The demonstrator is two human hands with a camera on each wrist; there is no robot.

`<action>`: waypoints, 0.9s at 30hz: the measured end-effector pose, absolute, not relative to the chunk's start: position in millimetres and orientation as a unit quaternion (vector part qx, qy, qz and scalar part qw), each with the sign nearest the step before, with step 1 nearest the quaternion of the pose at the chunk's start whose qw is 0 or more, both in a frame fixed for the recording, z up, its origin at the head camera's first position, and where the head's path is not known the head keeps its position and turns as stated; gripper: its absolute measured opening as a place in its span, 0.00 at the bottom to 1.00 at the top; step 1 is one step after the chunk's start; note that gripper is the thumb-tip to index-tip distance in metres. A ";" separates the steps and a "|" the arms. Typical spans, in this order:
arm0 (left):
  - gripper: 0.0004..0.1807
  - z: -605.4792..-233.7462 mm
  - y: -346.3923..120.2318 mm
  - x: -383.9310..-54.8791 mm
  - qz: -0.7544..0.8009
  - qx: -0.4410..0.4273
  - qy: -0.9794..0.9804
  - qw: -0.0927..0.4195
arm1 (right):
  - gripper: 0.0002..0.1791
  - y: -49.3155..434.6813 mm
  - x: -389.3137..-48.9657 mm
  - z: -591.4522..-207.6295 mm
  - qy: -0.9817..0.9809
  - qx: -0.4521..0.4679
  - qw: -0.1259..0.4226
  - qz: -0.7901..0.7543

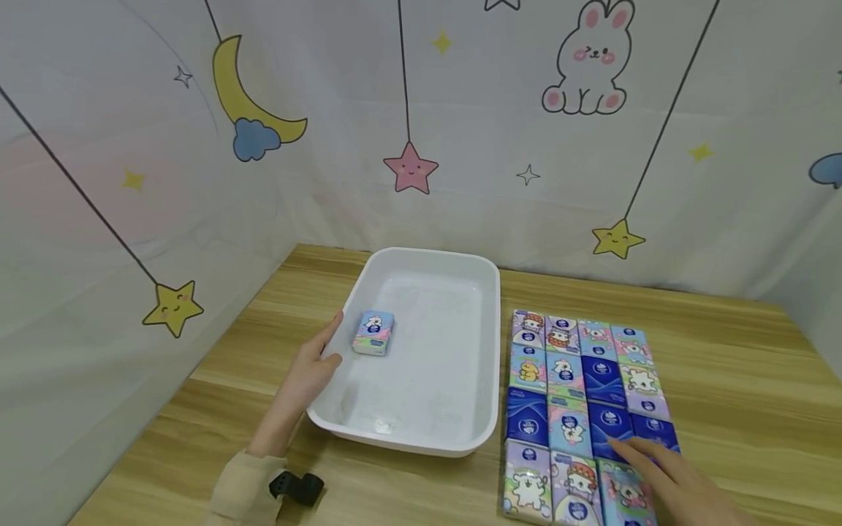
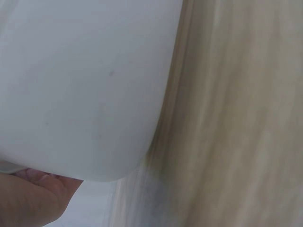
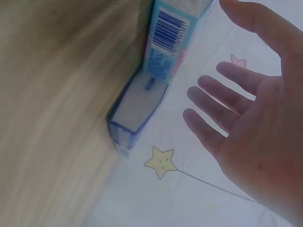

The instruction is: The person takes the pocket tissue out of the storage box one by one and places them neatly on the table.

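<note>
A white plastic tray (image 1: 437,351) lies on the wooden table, with one light-blue and pink tissue pack (image 1: 373,333) inside near its left wall. My left hand (image 1: 309,371) grips the tray's left rim, the thumb over the edge. In the left wrist view, the tray's outer wall (image 2: 90,90) hides most of that hand. To the right of the tray, tissue packs (image 1: 566,369) lie in tight rows, some cartoon-printed, some dark blue. My right hand (image 1: 671,478) hovers over the near right packs. The right wrist view shows its fingers spread and holding nothing, beside a barcoded pack end (image 3: 168,40).
The wooden table (image 1: 737,365) extends right of the packs and left of the tray. A white curtain (image 1: 493,219) printed with stars, a moon and a rabbit hangs behind and at the sides. A black band (image 1: 296,488) is on the left wrist.
</note>
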State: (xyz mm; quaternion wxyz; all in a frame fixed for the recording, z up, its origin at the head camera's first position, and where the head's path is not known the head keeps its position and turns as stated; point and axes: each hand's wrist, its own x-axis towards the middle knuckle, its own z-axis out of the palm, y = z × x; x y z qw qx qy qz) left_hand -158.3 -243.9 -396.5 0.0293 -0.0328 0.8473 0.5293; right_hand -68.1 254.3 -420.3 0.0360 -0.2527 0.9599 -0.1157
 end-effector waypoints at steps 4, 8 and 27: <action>0.38 -397.5 -244.0 -158.9 0.530 -0.032 0.847 0.030 | 0.55 246.1 -71.2 -407.1 0.964 -0.236 0.048 -0.110; 0.38 -398.4 -243.9 -159.9 0.528 -0.034 0.848 0.029 | 0.48 239.7 -76.3 -392.6 0.968 -0.221 0.042 -0.107; 0.37 -400.0 -244.6 -160.4 0.524 -0.037 0.850 0.031 | 0.42 196.8 -114.9 -343.2 0.936 -0.333 -0.058 -0.098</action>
